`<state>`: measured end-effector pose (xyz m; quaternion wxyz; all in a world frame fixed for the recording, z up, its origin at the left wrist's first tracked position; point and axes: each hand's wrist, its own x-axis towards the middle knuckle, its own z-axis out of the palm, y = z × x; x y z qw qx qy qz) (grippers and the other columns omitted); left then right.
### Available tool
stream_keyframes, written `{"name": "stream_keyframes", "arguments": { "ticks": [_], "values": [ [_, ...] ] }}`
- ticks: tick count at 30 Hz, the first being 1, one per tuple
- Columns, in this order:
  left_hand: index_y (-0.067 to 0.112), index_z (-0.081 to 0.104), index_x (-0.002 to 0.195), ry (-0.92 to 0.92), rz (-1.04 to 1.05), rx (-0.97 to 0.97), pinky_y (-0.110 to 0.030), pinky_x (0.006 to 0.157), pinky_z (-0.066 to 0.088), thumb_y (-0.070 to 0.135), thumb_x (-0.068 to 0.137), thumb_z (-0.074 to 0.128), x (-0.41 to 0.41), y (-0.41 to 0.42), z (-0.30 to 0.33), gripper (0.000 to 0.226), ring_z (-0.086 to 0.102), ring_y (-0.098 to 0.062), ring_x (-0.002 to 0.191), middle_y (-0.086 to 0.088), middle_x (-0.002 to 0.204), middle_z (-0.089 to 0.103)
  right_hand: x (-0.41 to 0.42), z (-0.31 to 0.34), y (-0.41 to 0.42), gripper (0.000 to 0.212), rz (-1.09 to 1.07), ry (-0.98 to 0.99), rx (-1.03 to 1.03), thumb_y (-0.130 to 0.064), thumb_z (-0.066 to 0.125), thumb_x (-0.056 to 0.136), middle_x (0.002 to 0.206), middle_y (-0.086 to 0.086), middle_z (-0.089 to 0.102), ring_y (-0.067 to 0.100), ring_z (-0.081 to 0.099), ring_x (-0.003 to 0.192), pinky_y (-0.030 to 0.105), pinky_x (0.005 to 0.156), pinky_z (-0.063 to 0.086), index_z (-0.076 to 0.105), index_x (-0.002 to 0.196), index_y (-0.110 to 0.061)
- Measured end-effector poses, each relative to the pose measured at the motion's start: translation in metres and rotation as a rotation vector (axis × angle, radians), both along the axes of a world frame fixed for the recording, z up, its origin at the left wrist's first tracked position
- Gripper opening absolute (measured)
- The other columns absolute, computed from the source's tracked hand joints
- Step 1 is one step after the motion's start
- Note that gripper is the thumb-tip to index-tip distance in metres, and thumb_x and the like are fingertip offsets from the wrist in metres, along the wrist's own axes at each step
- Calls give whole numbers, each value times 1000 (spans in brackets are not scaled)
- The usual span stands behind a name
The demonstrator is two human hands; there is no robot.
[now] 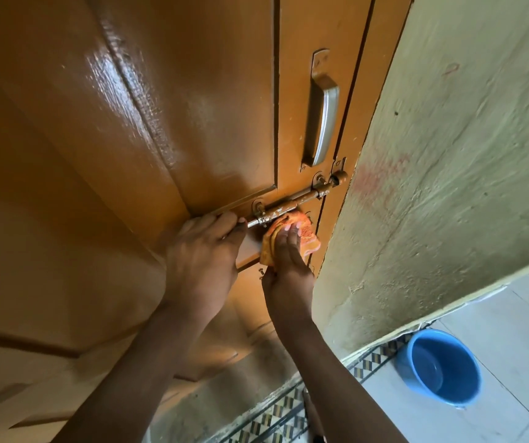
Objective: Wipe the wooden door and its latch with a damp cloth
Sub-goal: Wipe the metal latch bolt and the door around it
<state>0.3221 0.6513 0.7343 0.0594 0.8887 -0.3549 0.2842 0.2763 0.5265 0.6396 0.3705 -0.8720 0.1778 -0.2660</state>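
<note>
Your right hand presses the orange cloth flat against the door just below the latch, fingers spread over the bunched fabric and gripping it. Your left hand curls around the near end of the bolt, thumb and fingertips pinching the rod. The cloth looks soft and limp, so keep it wadded under your palm and fold an edge around the stiff metal rod. The glossy wooden door probably feels slick when damp. The handle sits above; a blue bucket stands on the floor at right.
</note>
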Motion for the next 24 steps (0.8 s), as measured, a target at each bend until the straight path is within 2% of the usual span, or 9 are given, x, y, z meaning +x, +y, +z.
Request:
{"name": "stream_keyframes", "arguments": {
  "ticks": [3, 5, 7, 10, 15, 17, 20, 21, 24],
  "values": [
    [6, 80, 115, 15, 3, 2, -38, 71, 53, 0, 69, 86, -1, 1, 0, 47, 63, -31, 87, -10, 101, 72, -5, -3, 1, 74, 91, 124, 74, 6, 74, 72, 149, 28, 52, 50, 68, 111, 46, 59, 64, 54, 143, 4],
    [7, 80, 113, 21, -6, -11, -38, 71, 53, 1, 70, 85, -2, 1, 1, 44, 64, -32, 87, -9, 100, 72, -10, -11, 7, 74, 76, 186, 163, 5, 80, 68, 134, 27, 65, 41, 75, 89, 31, 51, 59, 59, 139, 2],
    [7, 80, 113, 6, -13, -16, -38, 72, 53, 3, 74, 82, -1, 1, 1, 39, 64, -31, 86, -8, 98, 71, -15, -5, 11, 53, 9, 215, 398, 5, 69, 81, 103, 15, 75, 19, 64, 64, 6, 47, 42, 65, 132, -7],
    [10, 80, 115, -29, -26, -5, -38, 72, 48, 5, 90, 67, 3, 1, 0, 28, 59, -28, 86, -6, 96, 69, -21, 3, 6, 29, -251, 271, 621, 1, 51, 95, 72, 0, 71, 7, 62, 55, 7, 42, 40, 76, 101, -12],
    [10, 81, 113, -62, -7, 11, -37, 71, 47, 3, 93, 73, 3, 1, -4, 23, 63, -27, 84, -5, 96, 72, -19, 39, 16, 45, -535, -100, 620, -5, 52, 84, 72, -8, 76, -1, 65, 55, 7, 50, 45, 77, 115, -28],
    [10, 81, 112, -60, -3, 6, -37, 71, 46, 2, 91, 74, 2, 0, -4, 23, 63, -28, 85, -5, 95, 71, -6, 38, 25, 59, -428, -179, 500, -2, 51, 82, 102, 8, 81, 9, 72, 70, 5, 61, 51, 67, 135, -21],
    [11, 81, 111, -49, 11, 13, -37, 73, 49, 6, 87, 80, 1, -1, -2, 24, 65, -28, 87, -5, 98, 72, 11, 25, 38, 71, -217, -81, 350, -7, 41, 79, 150, 19, 54, 40, 64, 125, 50, 97, 58, 49, 150, -10],
    [11, 81, 111, -43, 10, 20, -37, 74, 49, 8, 86, 82, 1, -1, -2, 26, 65, -28, 88, -5, 99, 72, 12, 18, 40, 69, -189, -47, 292, -4, 42, 81, 154, 21, 49, 43, 59, 130, 55, 100, 56, 47, 150, -7],
    [10, 80, 112, -27, -3, 33, -37, 75, 50, 14, 81, 82, 2, 0, 0, 32, 65, -28, 91, -6, 102, 72, 9, 4, 37, 44, -220, 91, 473, 5, 44, 93, 117, 18, 71, 31, 71, 93, 16, 69, 58, 61, 131, -9]
  ]
}}
